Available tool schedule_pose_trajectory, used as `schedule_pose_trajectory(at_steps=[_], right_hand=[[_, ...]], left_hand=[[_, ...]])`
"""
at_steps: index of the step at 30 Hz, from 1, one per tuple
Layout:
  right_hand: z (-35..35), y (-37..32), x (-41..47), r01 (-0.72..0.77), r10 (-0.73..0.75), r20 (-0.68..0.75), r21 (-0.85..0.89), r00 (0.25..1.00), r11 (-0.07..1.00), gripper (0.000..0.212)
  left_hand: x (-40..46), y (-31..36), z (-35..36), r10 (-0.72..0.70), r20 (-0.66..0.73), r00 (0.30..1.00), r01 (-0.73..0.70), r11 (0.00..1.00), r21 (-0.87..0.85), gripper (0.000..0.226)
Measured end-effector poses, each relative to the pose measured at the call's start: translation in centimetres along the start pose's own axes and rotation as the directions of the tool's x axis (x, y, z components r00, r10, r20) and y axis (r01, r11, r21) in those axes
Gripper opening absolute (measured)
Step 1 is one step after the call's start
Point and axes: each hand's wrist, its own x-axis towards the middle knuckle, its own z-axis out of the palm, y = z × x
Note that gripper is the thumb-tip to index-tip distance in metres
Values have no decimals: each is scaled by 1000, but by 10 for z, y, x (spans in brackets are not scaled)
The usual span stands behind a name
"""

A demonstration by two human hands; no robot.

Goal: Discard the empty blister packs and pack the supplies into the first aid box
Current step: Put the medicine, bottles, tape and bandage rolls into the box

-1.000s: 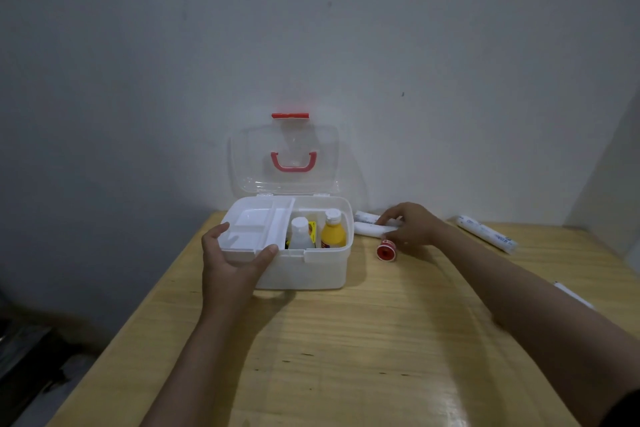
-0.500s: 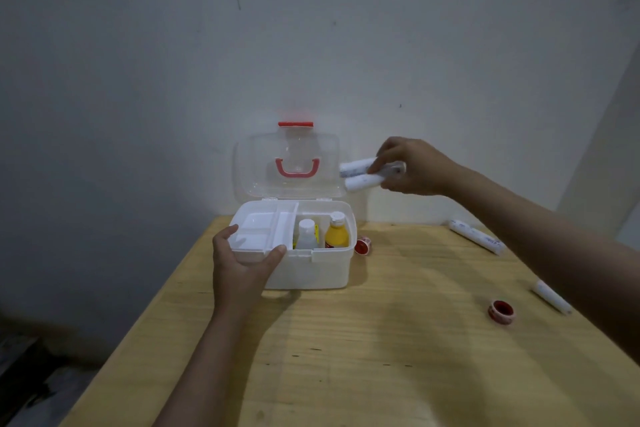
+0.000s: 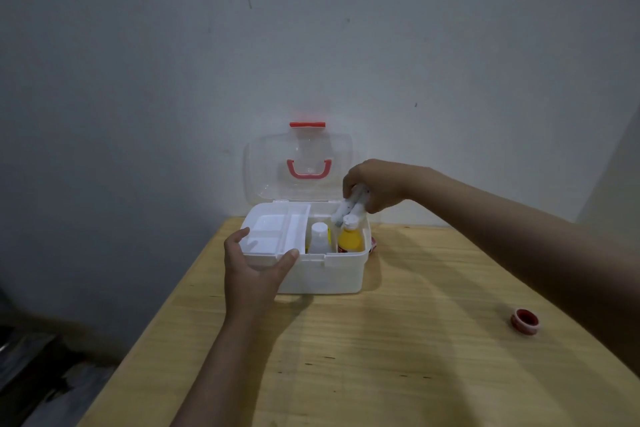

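Holding, right hand (image 3: 375, 185): fingers closed around two white wrapped rolls (image 3: 348, 206), angled down into the first aid box (image 3: 311, 270), right rear.
Left hand (image 3: 254, 274): thumb and fingers spread, clasping the box's front left corner at the white inner tray (image 3: 277, 230).
Box: on wooden table (image 3: 381, 357), clear lid (image 3: 301, 166) upright.
Inside: white bottle (image 3: 318, 239), yellow bottle (image 3: 351, 236).
Table, right: red tape roll (image 3: 525, 321), well apart.

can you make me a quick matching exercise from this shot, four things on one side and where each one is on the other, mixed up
Things:
1. white rolls
2. yellow bottle
3. red tape ring
4. left hand

Places:
A. alone on the table, right of the box
B. on the front left corner of the first aid box
C. upright inside the box
D. held in the right hand above the box

Pairs: 1-D, 2-C, 3-A, 4-B
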Motion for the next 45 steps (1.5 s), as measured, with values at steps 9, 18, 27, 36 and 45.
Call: schedule_pose_trajectory(at_steps=[9,18,27,36,45], right_hand=[[10,-4,17,-15,14,72,15,997,1000,42],[23,4,9,-27,40,-68,178,997,984,50],[24,0,9,-23,26,-18,153,1000,988,38],[25,3,-3,-14,63,-137,332,988,943,49],[22,30,-65,-71,205,-255,451,945,890,38]], left_hand=[[1,-1,0,-5,-3,1000,5,1000,-4,82],[2,-2,1,-7,-1,1000,7,1000,6,84],[0,0,0,-4,7,1000,5,1000,-14,83],[1,1,-1,3,6,1000,-3,1000,2,84],[2,0,-2,6,-2,1000,-6,1000,6,86]])
